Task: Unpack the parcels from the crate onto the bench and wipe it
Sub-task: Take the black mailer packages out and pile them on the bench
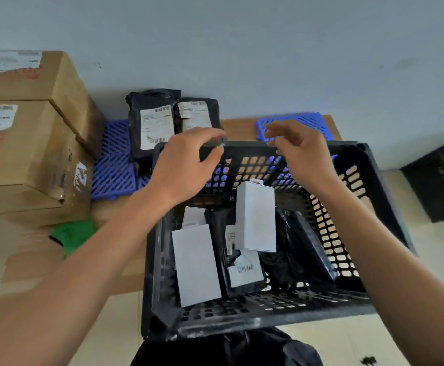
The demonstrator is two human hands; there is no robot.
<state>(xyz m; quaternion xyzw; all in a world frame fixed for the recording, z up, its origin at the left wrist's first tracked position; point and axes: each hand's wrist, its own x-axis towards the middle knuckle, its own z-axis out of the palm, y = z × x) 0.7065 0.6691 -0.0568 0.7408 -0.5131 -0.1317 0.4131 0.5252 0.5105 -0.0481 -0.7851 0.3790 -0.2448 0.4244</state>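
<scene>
Head view: left hand [186, 165] and right hand [299, 151] hover over black crate [160, 249] far rim, fingers loosely curled, holding nothing. Boxes and black mailers [244, 249] remain inside; two mailers [173, 122] already out. Risk: crate overhangs bench [120, 276] edge, could tip. Cardboard cartons [28, 133], green cloth [74, 235] crowd left.

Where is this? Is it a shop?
Probably a parcel sorting or storage room, not a shop floor: a black crate full of labelled parcels, more black parcels on the bench, and taped cardboard boxes stacked beside them.
</scene>
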